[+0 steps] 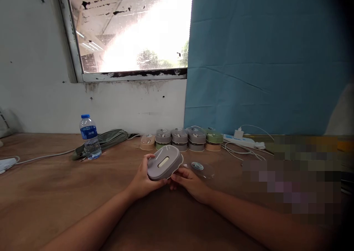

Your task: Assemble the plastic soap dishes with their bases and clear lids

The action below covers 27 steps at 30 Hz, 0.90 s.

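Note:
A grey-mauve rounded plastic box (171,159) with a pale elongated slot in its top is held tilted above the table. My left hand (143,177) wraps round its left side, thumb along the near edge. At the lower right rim, the thumb and fingers of my right hand (189,181) pinch the edge; some of those fingertips are hidden. Just beyond my right hand lies a clear plastic piece (208,170) with a dark round label (197,166) on it.
Stacked boxes in grey (179,136), green (214,136) and peach (147,142) line the back near the wall. A water bottle (93,144) and a grey-green cloth item (112,137) stand left. Rightwards are a power strip (243,142) and loose cables (235,150).

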Tool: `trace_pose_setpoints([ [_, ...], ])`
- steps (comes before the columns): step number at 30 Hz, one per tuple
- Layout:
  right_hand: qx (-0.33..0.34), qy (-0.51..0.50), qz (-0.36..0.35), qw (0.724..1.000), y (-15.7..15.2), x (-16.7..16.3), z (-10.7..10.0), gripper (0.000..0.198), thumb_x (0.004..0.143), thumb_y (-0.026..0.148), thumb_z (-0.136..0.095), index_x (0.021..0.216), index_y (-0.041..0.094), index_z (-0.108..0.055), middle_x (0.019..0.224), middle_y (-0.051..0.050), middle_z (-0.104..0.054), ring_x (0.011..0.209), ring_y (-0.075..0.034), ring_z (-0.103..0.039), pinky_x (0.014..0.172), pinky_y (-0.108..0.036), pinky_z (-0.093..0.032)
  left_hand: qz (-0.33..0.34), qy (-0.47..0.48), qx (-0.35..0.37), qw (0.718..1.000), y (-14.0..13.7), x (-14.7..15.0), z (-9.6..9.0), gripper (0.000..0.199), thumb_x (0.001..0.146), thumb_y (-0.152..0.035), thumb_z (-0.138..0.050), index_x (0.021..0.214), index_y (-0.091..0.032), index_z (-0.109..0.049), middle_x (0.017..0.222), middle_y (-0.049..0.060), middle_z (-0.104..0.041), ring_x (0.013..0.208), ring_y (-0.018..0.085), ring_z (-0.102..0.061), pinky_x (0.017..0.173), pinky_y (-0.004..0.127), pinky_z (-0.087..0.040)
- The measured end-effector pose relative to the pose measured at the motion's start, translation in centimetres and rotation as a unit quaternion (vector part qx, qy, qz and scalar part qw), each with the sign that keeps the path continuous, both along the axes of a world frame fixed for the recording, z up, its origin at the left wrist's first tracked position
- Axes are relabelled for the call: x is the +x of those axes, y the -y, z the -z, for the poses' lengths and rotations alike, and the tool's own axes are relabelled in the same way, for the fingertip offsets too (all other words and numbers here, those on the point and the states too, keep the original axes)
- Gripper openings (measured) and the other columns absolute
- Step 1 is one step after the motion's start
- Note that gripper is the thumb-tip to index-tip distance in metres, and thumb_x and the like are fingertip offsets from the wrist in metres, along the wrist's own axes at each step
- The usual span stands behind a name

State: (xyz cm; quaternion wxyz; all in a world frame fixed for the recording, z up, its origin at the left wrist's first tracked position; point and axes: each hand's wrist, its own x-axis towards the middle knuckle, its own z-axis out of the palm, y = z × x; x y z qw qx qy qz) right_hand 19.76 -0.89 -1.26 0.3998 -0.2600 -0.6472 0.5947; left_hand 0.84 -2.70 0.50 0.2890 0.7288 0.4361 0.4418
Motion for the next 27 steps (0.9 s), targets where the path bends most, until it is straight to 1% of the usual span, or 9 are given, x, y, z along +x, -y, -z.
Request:
trace_pose_setpoints([
  [4,-0.018,-0.005,0.007,1.000,-0.3,0.3,0.3,0.034,0.068,0.047,-0.064,0.075,0.014,-0.059,0.069,0.000,-0.060,0.056,-0.010,-0.053,0.058,-0.026,-0.038,-0.017,-0.017,0.020,1.000,0.2,0.1,-0.2,0.071,0.057,-0.038,-0.072,0.113,-0.022,-0.032,0.111,0.008,-0.045,0.099,0.023,-0.046,0.084,0.035,-0.039],
  [9,-0.042,-0.018,0.023,0.999,-0.5,0.1,0.5,0.033,0.068,0.046,-0.066,0.079,0.016,-0.057,0.073,0.002,-0.060,0.054,-0.008,-0.052,0.056,-0.025,-0.038,-0.035,-0.027,0.036,0.998,-0.1,0.1,-0.4,0.069,0.056,-0.040,-0.073,0.111,-0.022,-0.035,0.112,0.008,-0.045,0.099,0.023,-0.046,0.084,0.035,-0.039],
  [16,-0.048,-0.009,0.030,0.998,-0.2,-0.1,0.2,0.037,0.064,0.050,-0.066,0.075,0.016,-0.056,0.073,0.001,-0.060,0.052,-0.008,-0.050,0.055,-0.025,-0.038,-0.034,-0.020,0.040,0.998,-0.4,-0.2,-0.3,0.069,0.054,-0.040,-0.073,0.110,-0.022,-0.038,0.109,0.007,-0.048,0.097,0.023,-0.048,0.084,0.034,-0.038],
  [19,-0.052,-0.016,0.026,0.998,-0.2,-0.1,0.2,0.036,0.065,0.049,-0.066,0.077,0.016,-0.055,0.073,0.002,-0.059,0.052,-0.008,-0.049,0.054,-0.024,-0.038,-0.036,0.001,0.037,0.999,-1.1,-0.6,0.0,0.062,0.060,-0.040,-0.069,0.110,-0.023,-0.037,0.110,0.005,-0.048,0.096,0.022,-0.049,0.084,0.033,-0.038],
  [21,-0.063,-0.028,0.027,0.997,-0.2,0.0,0.2,0.035,0.066,0.048,-0.065,0.078,0.016,-0.055,0.072,0.002,-0.059,0.051,-0.008,-0.049,0.054,-0.024,-0.038,-0.077,0.033,0.039,0.996,-1.9,-1.3,0.0,0.055,0.066,-0.042,-0.063,0.110,-0.023,-0.037,0.110,0.006,-0.048,0.096,0.022,-0.050,0.083,0.033,-0.040],
  [23,-0.075,-0.037,0.032,0.996,-0.3,0.0,0.2,0.034,0.067,0.047,-0.065,0.077,0.016,-0.054,0.071,0.002,-0.058,0.051,-0.008,-0.049,0.053,-0.024,-0.038,-0.146,0.051,0.043,0.987,-2.9,-2.6,0.0,0.053,0.067,-0.043,-0.061,0.110,-0.024,-0.036,0.112,0.006,-0.046,0.100,0.023,-0.049,0.084,0.034,-0.040],
  [25,-0.081,-0.037,0.036,0.995,-0.4,0.1,0.3,0.034,0.068,0.048,-0.064,0.074,0.016,-0.053,0.070,0.002,-0.057,0.051,-0.008,-0.048,0.052,-0.024,-0.038,-0.215,0.039,0.041,0.975,-4.1,-4.4,-0.1,0.059,0.064,-0.044,-0.063,0.112,-0.024,-0.034,0.115,0.008,-0.045,0.105,0.025,-0.048,0.086,0.036,-0.039],
  [27,-0.084,-0.034,0.036,0.995,-0.5,0.1,0.4,0.034,0.067,0.047,-0.064,0.073,0.016,-0.053,0.069,0.002,-0.057,0.051,-0.008,-0.049,0.052,-0.024,-0.038,-0.285,0.007,0.031,0.958,-5.2,-6.4,0.0,0.067,0.061,-0.043,-0.067,0.114,-0.023,-0.032,0.119,0.010,-0.043,0.110,0.026,-0.045,0.088,0.038,-0.038],
])
